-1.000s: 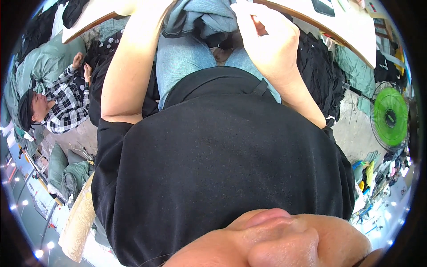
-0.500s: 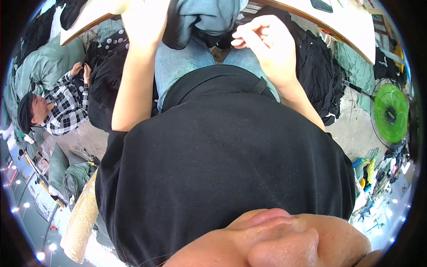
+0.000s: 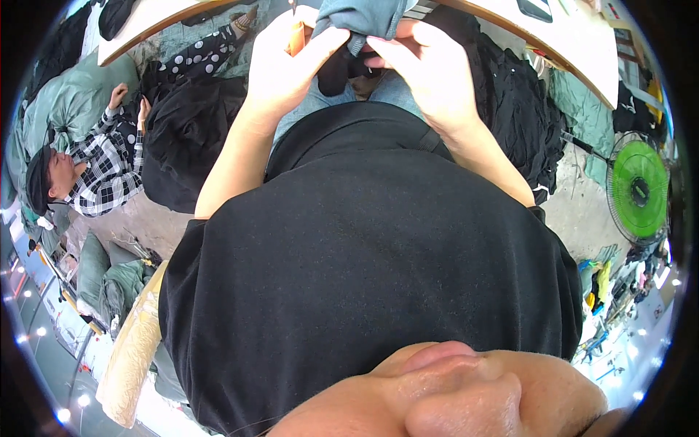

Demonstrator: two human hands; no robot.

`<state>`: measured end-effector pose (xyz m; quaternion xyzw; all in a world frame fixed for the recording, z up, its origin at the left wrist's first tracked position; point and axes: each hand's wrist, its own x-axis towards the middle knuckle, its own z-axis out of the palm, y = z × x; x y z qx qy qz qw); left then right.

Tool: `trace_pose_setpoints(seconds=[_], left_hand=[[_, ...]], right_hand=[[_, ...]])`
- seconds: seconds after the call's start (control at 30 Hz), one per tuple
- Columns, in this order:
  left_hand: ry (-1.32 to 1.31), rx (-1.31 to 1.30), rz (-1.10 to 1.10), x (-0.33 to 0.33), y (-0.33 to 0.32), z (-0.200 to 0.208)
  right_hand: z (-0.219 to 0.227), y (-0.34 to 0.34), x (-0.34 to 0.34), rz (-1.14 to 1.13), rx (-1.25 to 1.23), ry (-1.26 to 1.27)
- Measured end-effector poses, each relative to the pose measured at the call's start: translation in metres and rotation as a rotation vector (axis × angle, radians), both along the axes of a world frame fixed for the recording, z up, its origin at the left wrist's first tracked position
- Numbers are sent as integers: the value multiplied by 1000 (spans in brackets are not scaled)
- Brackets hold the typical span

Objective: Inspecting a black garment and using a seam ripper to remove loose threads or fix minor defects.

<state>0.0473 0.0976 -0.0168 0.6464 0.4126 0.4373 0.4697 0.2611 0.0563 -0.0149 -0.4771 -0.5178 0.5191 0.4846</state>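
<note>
A blue-grey piece of fabric [image 3: 357,16] with black parts is held up at the table's near edge, above my lap. My left hand [image 3: 287,69] is closed on its left side, thumb pressed near the lower edge. A slim orange-handled tool [image 3: 296,36] also sits in that hand; its kind is unclear. My right hand [image 3: 435,73] pinches the fabric's lower right edge between thumb and fingers. Both thumbs point inward, a short gap apart. A black part of the fabric [image 3: 335,76] hangs below them, over my jeans.
The pale tabletop [image 3: 575,51] curves around in front, with a dark phone [image 3: 535,9] on its right part. Heaps of black cloth lie left [image 3: 193,131] and right [image 3: 517,124] of me. A person in a checked shirt [image 3: 109,178] sits at left. A green fan [image 3: 639,188] stands at right.
My left hand has come down and inward to the fabric's lower edge. My right hand, earlier apart from the fabric, now pinches it. The fabric has been drawn upward and gathered between both hands.
</note>
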Motion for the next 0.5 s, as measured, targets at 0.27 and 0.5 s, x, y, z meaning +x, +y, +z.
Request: trace_pose_setpoints(seconds=[0.27, 0.5], left_hand=[[-432, -415, -7, 5, -10, 17], [-570, -567, -160, 15, -20, 29]], right_hand=[[21, -18, 19, 72, 51, 171], [16, -23, -10, -2, 55, 80]])
